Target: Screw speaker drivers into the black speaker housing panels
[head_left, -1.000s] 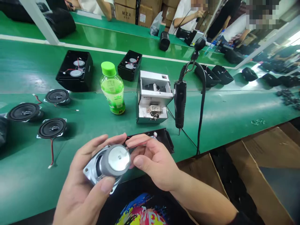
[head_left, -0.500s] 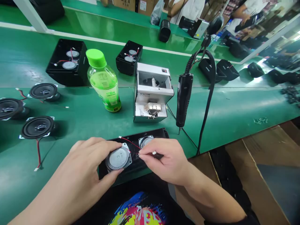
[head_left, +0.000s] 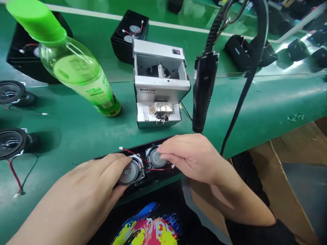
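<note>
- The round silver-backed speaker driver (head_left: 130, 172), held up in the air a second before, sat seated in the long black plastic speaker housing (head_left: 143, 182) at the near edge of the green bench.
- The left hand (head_left: 102, 183) pressed it down, fingers closed on its rim.
- The right hand (head_left: 194, 156) had moved from the red wire (head_left: 143, 160) onto the second driver (head_left: 154, 158) beside it, fingers resting flat.
- Behind the housing stood the grey metal screw feeder (head_left: 159, 86), the hanging black electric screwdriver (head_left: 203, 92) and the green bottle (head_left: 76, 68).
</note>
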Available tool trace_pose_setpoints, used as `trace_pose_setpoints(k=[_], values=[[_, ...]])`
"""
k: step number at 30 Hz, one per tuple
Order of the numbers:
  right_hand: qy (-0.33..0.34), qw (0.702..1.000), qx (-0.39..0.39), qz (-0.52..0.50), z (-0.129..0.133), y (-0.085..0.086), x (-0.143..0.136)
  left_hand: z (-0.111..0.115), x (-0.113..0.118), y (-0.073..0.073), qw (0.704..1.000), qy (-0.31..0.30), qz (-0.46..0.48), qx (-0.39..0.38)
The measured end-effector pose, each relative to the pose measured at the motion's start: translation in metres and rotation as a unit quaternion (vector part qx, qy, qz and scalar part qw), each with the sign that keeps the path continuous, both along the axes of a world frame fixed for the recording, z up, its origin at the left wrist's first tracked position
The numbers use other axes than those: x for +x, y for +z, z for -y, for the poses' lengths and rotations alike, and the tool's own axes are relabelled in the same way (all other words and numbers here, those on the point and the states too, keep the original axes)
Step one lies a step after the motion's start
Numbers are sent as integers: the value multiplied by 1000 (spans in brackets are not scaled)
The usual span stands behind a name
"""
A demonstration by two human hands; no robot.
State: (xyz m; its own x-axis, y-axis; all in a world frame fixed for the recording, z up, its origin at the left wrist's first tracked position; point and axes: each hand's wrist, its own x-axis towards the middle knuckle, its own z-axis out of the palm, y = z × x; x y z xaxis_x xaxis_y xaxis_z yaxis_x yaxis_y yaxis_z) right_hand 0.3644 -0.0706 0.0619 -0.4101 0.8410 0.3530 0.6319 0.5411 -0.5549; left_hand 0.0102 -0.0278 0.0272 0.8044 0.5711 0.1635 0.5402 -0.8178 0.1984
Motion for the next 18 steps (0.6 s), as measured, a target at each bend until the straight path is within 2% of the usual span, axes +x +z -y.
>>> trace_pose_setpoints(k=[2,4,6,8,12,15,18], values=[[16,995,-10,97,-3,4,0,0,9,1,1000,-22,-4,17],[69,979,-34,190,-5,11,-2,0,17,3,999,-32,-4,41],[110,959,-49,257,-7,20,-6,1,19,4,998,-28,-4,58],[122,943,-58,305,-9,29,-9,2,17,3,998,-30,0,62],[139,926,-56,347,-14,36,-12,5,8,-3,999,-33,22,36],[168,923,-63,340,-16,34,-8,8,2,-10,999,-13,38,9],[169,928,-65,325,-16,29,-2,13,-5,-15,999,6,43,-24]])
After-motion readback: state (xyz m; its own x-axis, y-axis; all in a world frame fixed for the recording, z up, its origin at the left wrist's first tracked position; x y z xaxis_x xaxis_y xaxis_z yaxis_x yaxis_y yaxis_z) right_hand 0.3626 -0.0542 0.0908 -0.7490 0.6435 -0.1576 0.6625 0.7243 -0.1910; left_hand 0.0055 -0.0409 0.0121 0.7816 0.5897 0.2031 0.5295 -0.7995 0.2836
